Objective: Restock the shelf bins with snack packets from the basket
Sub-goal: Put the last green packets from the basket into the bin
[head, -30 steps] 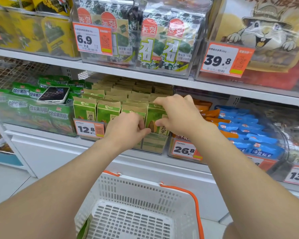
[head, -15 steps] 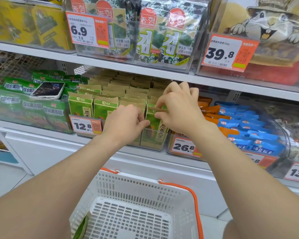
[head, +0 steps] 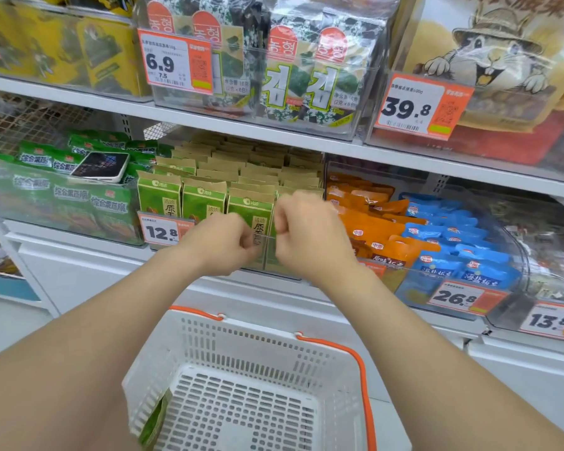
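Both hands, left hand [head: 223, 244] and right hand [head: 310, 236], curl at the clear bin [head: 282, 268] front among green packets [head: 251, 211]; what they grip is unclear. A careless pull may topple the front row.

The clear plastic bin [head: 284, 255] at twelve o'clock is showing a glossy, see-through front wall, and the green snack packets [head: 204, 203] standing in it are looking matt, with kraft-paper-like tan tops. At six o'clock the white basket [head: 241, 346] is appearing as perforated hard plastic with a smooth orange handle [head: 362, 379]. At ten o'clock the green foil-like bags [head: 69, 196] are gleaming behind another clear wall, and a phone [head: 101, 166] with a shiny glass face is lying on them. At two o'clock the orange pouches [head: 378, 232] and blue pouches [head: 463, 249] are shining like slick film. The paper price tags [head: 417, 105] are looking flat and matt under clear sleeves. The white shelf edge [head: 209, 120] is looking smooth and painted.
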Tool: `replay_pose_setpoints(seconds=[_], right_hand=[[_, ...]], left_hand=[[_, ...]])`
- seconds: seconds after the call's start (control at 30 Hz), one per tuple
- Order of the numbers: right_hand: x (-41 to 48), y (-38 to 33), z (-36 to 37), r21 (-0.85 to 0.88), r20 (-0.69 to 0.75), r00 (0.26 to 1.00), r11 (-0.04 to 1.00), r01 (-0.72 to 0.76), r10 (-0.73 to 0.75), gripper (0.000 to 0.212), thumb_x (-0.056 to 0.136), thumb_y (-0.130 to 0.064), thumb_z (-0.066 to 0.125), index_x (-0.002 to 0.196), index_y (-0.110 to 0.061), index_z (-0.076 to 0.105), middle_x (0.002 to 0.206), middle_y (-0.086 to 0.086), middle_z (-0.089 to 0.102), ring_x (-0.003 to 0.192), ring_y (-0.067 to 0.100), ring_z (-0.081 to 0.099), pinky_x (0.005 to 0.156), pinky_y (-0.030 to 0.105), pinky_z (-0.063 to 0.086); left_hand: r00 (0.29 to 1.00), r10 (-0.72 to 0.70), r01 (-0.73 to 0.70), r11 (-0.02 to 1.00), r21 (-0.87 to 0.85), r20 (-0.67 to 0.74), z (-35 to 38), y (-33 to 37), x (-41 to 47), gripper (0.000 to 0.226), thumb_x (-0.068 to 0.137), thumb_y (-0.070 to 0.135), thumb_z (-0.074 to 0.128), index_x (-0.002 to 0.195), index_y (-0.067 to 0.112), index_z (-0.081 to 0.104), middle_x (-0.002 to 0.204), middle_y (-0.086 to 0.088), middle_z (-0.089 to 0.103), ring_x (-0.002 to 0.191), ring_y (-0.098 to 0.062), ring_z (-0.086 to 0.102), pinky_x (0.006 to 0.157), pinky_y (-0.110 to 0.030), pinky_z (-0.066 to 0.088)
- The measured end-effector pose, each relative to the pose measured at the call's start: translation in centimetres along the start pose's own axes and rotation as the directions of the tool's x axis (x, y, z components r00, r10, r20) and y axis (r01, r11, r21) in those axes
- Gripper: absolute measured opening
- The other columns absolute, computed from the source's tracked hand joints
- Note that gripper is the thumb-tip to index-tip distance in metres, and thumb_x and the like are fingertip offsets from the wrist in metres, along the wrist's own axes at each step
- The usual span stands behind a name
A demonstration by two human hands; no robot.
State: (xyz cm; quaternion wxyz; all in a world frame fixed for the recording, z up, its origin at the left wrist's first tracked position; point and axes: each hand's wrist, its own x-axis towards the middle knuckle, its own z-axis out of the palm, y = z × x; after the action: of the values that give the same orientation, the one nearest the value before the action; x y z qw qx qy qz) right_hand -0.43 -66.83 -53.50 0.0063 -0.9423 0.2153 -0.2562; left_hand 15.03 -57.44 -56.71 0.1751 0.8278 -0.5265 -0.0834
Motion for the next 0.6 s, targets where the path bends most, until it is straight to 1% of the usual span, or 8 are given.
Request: replay_pose_setpoints(seconds=[0.1, 0.17, 0.2, 0.27, 0.33, 0.43, 0.53, 0.6], right_hand=[[-1.5, -1.8, 1.3, 0.055, 0.349, 0.937, 0.998, 0.019, -0.037, 0.026, 0.073, 0.001, 0.056, 0.072, -0.025, 0.049, 0.081, -0.001, 0.059, 0.077, 0.027, 0.058, 0.06, 0.035, 0.046], [-2.1, -2.5, 2.4, 0.08, 0.534, 0.841, 0.996, 0.049, -0.084, 0.026, 0.074, 0.001, 0.055, 0.07, -0.024, 0.049, 0.078, -0.001, 0.058, 0.076, 0.027, 0.058, 0.058, 0.037, 0.046], [-2.3, -2.9, 3.0, 0.115, 0.604, 0.789, 0.992, 0.052, -0.112, 0.026, 0.073, 0.002, 0.054, 0.067, -0.023, 0.049, 0.074, -0.001, 0.057, 0.075, 0.026, 0.057, 0.058, 0.039, 0.048], [-2.6, -3.8, 4.3, 0.166, 0.684, 0.712, 0.984, 0.057, -0.156, 0.026, 0.072, 0.002, 0.053, 0.064, -0.022, 0.048, 0.069, -0.002, 0.054, 0.071, 0.023, 0.054, 0.064, 0.044, 0.052], [-2.8, -5.0, 5.6, 0.182, 0.735, 0.655, 0.982, 0.059, -0.175, 0.023, 0.073, 0.0, 0.054, 0.066, -0.022, 0.052, 0.071, -0.001, 0.056, 0.071, 0.022, 0.054, 0.064, 0.043, 0.053], [-2.9, -6.9, 7.8, 0.164, 0.822, 0.542, 0.984, 0.063, -0.172, 0.015, 0.081, -0.007, 0.059, 0.089, -0.017, 0.067, 0.092, 0.002, 0.065, 0.088, 0.023, 0.062, 0.065, 0.036, 0.053], [-3.4, -8.9, 11.1, 0.159, 0.877, 0.45, 0.985, 0.063, -0.171, 0.022, 0.087, -0.022, 0.066, 0.109, -0.022, 0.07, 0.107, -0.001, 0.066, 0.099, 0.023, 0.064, 0.075, 0.035, 0.056], [-4.3, -10.1, 14.8, 0.134, 0.913, 0.377, 0.988, 0.079, -0.154, 0.029, 0.089, -0.028, 0.066, 0.117, -0.021, 0.07, 0.111, 0.0, 0.068, 0.101, 0.023, 0.065, 0.083, 0.037, 0.057]], left_hand=[[0.963, -0.006, 0.009, 1.0, -0.01, 0.27, 0.0, -1.5, -1.5, 0.016, 0.097, 0.03, 0.063, 0.09, 0.019, 0.073, 0.076, -0.001, 0.076, 0.056, -0.014, 0.073, 0.055, -0.03, 0.057], [0.9, -0.072, 0.071, 0.997, 0.018, 0.43, 0.4, -2.5, -2.5, 0.017, 0.098, 0.036, 0.062, 0.103, 0.021, 0.07, 0.087, -0.003, 0.076, 0.064, -0.017, 0.076, 0.055, -0.031, 0.058], [0.853, -0.118, 0.098, 0.993, 0.065, 0.509, 0.6, -3.0, -3.1, 0.021, 0.099, 0.04, 0.062, 0.11, 0.024, 0.068, 0.092, -0.002, 0.076, 0.069, -0.017, 0.077, 0.06, -0.032, 0.06], [0.758, -0.196, 0.086, 0.975, 0.203, 0.622, 1.0, -3.8, -4.3, 0.031, 0.099, 0.048, 0.06, 0.122, 0.027, 0.064, 0.099, 0.002, 0.075, 0.079, -0.015, 0.078, 0.075, -0.033, 0.063], [0.697, -0.248, 0.044, 0.951, 0.305, 0.673, 1.3, -4.5, -5.3, 0.042, 0.1, 0.052, 0.058, 0.133, 0.026, 0.06, 0.109, 0.004, 0.073, 0.086, -0.013, 0.078, 0.086, -0.036, 0.061], [0.677, -0.28, 0.028, 0.934, 0.357, 0.68, 2.0, -5.4, -6.6, 0.051, 0.101, 0.053, 0.057, 0.143, 0.025, 0.055, 0.121, 0.001, 0.068, 0.092, -0.014, 0.076, 0.097, -0.04, 0.057], [0.626, -0.31, 0.025, 0.925, 0.379, 0.715, 3.4, -6.6, -7.4, 0.055, 0.102, 0.05, 0.058, 0.149, 0.021, 0.05, 0.092, 0.005, 0.06, 0.103, -0.021, 0.074, 0.089, -0.033, 0.052], [0.575, -0.326, -0.024, 0.91, 0.413, 0.75, 3.9, -7.2, -8.1, 0.053, 0.103, 0.048, 0.057, 0.149, 0.022, 0.051, 0.088, 0.007, 0.055, 0.105, -0.023, 0.072, 0.091, -0.035, 0.053]])
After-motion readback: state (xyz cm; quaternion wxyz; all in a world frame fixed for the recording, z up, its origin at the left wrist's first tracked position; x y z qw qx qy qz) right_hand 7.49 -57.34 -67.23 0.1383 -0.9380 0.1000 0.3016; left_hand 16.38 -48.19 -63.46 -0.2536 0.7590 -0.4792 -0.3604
